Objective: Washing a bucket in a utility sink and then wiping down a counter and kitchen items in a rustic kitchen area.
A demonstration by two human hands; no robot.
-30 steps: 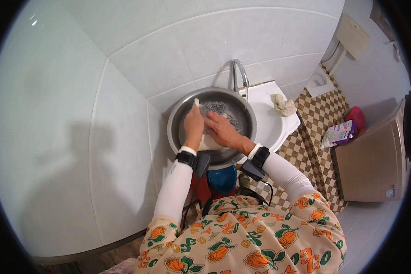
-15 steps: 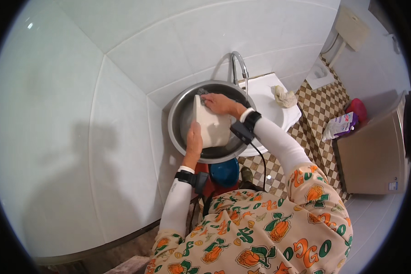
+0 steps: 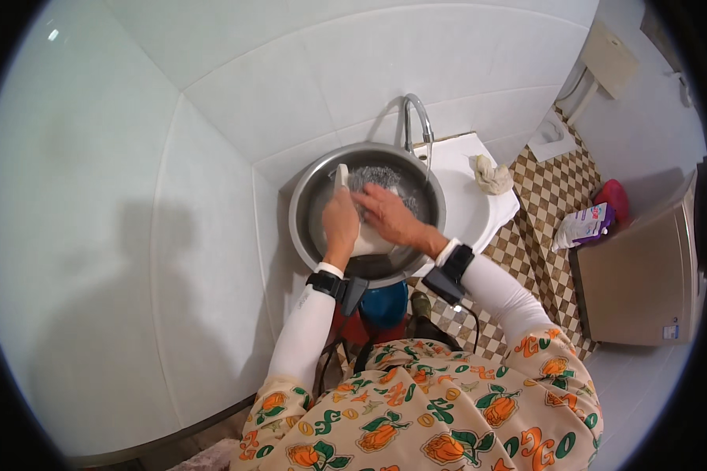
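Observation:
A large grey metal basin point(image 3: 298, 224) stands under a curved chrome tap point(image 3: 418, 118), with a thin stream running into it. Inside is a cream-white, flat-sided thing point(image 3: 373, 242), its narrow edge standing up at the left; its kind I cannot make out. My left hand point(image 3: 340, 226) is closed around that edge. Fingers outstretched and slightly blurred, my right hand point(image 3: 391, 218) lies over the cream-white thing, close to my left fingers. Rippled, foamy-looking water point(image 3: 375, 177) shows beyond both hands. The hands hide much of the thing.
The basin rests against a white sink point(image 3: 479, 208), where a crumpled pale cloth point(image 3: 492, 175) lies on the right rim. Below the basin is a blue bucket point(image 3: 384, 304). A beige cabinet-like appliance point(image 3: 632, 271) stands at right, with a white-and-purple package point(image 3: 585, 225) beside it.
My right hand has drawn back from the far end of the cream-white thing toward me. My left hand has moved slightly up its edge, and the thing sits lower and more covered.

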